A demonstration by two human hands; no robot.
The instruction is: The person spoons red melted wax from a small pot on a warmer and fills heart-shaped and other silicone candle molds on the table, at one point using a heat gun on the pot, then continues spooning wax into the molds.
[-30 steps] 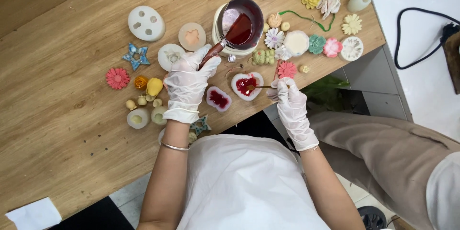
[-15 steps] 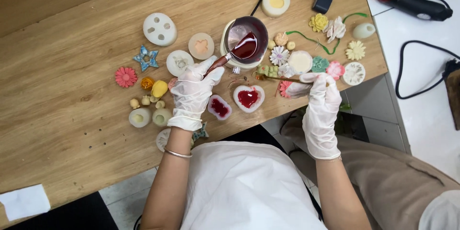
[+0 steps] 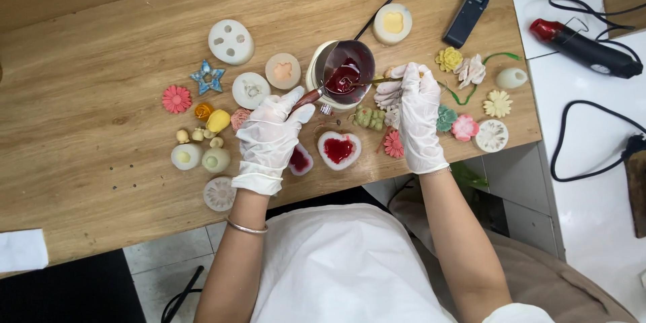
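Wooden table (image 3: pixel 101 161), both gloved hands at red-filled metal pot (image 3: pixel 346 70).

I see the pot (image 3: pixel 344 73) at table (image 3: pixel 101 155) centre; heart mould (image 3: pixel 338 149) at its six o'clock, star (image 3: pixel 207 77) at nine, heat gun (image 3: pixel 584 47) at three.

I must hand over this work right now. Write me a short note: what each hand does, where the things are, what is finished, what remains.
Left hand: gloved, holds the handle of the metal pot of red liquid.
Right hand: gloved, holds a thin stick with its tip in the pot.
Heart mould: in front of the pot, filled red. Small mould beside it: also red.
White round mould and flower mould: no red inside.
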